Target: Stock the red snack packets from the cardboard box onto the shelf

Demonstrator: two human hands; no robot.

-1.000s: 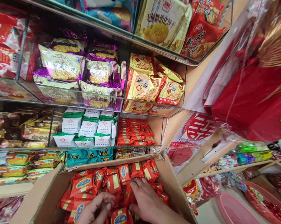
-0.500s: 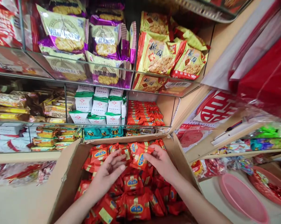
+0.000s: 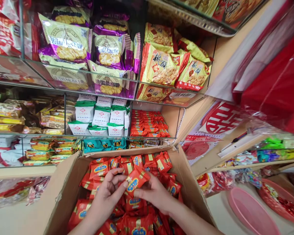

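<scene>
A small red snack packet with a blue oval label is held up over an open cardboard box. My right hand pinches its right end between thumb and fingers. At the packet's left edge, my left hand has its thumb against the wrapper and its fingers curled behind; part of that grip is hidden. Many matching red packets lie loosely heaped in the box, below and around both hands.
Behind the box rises a glass-fronted shelf with purple biscuit packs, yellow packs, white-and-green packs and stacked red packets. A pink basin stands at lower right. Red plastic bags hang at right.
The packet has moved left and tilted, from my right hand alone to between both hands. My left thumb now meets its edge. The view has shifted slightly.
</scene>
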